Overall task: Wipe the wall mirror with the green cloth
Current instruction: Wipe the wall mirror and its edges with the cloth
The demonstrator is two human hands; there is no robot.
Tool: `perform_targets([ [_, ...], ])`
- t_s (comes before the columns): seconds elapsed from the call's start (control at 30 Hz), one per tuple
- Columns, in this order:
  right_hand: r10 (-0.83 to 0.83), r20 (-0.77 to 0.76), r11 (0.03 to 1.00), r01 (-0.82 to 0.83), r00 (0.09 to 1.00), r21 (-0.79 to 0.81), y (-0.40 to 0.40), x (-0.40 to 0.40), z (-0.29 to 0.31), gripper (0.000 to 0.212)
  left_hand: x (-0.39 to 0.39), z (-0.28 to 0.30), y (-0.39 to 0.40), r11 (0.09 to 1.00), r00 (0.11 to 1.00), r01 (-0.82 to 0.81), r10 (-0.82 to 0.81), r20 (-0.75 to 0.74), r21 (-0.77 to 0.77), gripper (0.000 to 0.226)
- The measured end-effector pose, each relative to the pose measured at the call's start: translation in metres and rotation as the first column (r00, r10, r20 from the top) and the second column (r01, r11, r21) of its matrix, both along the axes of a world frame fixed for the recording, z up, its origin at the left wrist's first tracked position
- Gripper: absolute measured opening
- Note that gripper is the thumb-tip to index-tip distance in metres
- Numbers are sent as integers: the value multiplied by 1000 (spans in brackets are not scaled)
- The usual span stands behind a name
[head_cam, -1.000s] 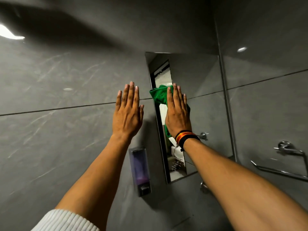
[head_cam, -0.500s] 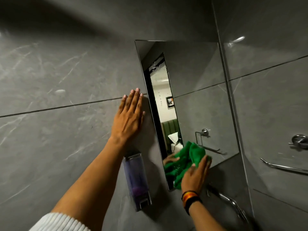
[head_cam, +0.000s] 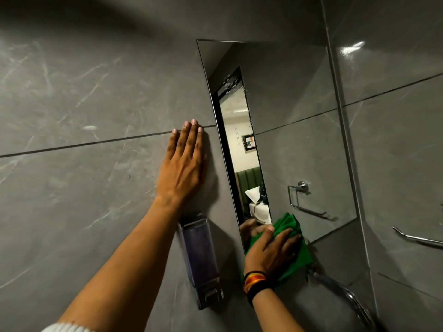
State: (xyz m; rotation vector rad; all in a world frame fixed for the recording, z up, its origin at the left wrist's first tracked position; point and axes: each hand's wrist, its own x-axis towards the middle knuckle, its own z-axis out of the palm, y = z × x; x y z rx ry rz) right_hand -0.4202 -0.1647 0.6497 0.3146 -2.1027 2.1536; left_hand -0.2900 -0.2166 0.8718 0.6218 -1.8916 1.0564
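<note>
A frameless wall mirror (head_cam: 287,104) hangs on the grey tiled wall, reflecting a doorway, a room beyond and a towel ring. Water spots mark its upper left part. My right hand (head_cam: 271,252) presses the crumpled green cloth (head_cam: 287,226) flat against the mirror's bottom left corner; the cloth also spills over the lower edge onto the tile. My left hand (head_cam: 182,164) lies flat on the wall just left of the mirror, fingers together and pointing up, holding nothing.
A clear soap dispenser (head_cam: 199,259) is fixed to the wall below my left hand, beside the mirror's lower corner. A chrome tap or hose fitting (head_cam: 340,291) juts out under the mirror. A chrome rail (head_cam: 417,238) is mounted on the right wall.
My right hand dragged the cloth from the mirror's upper left down to its bottom corner, then slightly left. The left hand stayed flat on the wall.
</note>
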Motion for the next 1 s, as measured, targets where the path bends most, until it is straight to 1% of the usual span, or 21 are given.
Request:
perform_targets([
  [0.03, -17, -7, 998, 17, 1000, -61, 1, 2, 16, 75, -1, -1, -4, 1000, 1000, -7, 7, 12, -16, 64],
  [0.07, -13, -39, 996, 10, 999, -89, 5, 6, 37, 76, -1, -1, -5, 1000, 1000, -4, 4, 26, -17, 64],
  [0.17, 24, -190, 980, -60, 982, -190, 1, 12, 99, 74, -4, -2, -9, 1000, 999, 9, -8, 37, -22, 64],
  [0.23, 10, -277, 978, -68, 961, -198, -5, 14, 142, 73, -5, -2, -11, 999, 999, 35, -34, 11, -28, 64],
  [0.3, 28, -321, 971, -102, 947, -218, -8, 14, 190, 73, -5, -3, -10, 999, 999, 33, -33, -14, -40, 65],
  [0.4, 36, -368, 965, -129, 929, -229, -9, 10, 262, 67, -7, -2, -13, 998, 999, 39, -40, -5, -53, 64],
  [0.5, 18, -431, 960, -137, 902, -246, -10, 8, 326, 66, -9, -2, -17, 994, 995, 87, -90, -38, -71, 61],
  [0.57, 28, -489, 959, -162, 872, -234, -9, 10, 362, 65, -9, -2, -16, 993, 995, 86, -90, -45, -85, 61],
  [0.67, 40, -620, 974, -169, 783, -150, -12, 11, 401, 64, -8, -3, -17, 993, 996, 77, -81, -42, -90, 62],
  [0.8, 53, -747, 992, -118, 662, -34, -15, -2, 410, 63, -7, -4, -13, 996, 999, 43, -45, -24, -74, 63],
  [0.87, 48, -827, 998, -67, 559, 13, -15, -11, 403, 64, -6, -3, -10, 997, 999, 29, -31, -20, -71, 62],
  [0.93, 37, -902, 999, -14, 431, 34, -14, -24, 395, 63, -6, -3, -8, 997, 1000, 18, -20, -23, -81, 62],
  [1.0, 28, -942, 999, 34, 335, 41, -13, -42, 390, 61, -6, -2, -6, 995, 1000, 3, -4, -18, -100, 63],
])
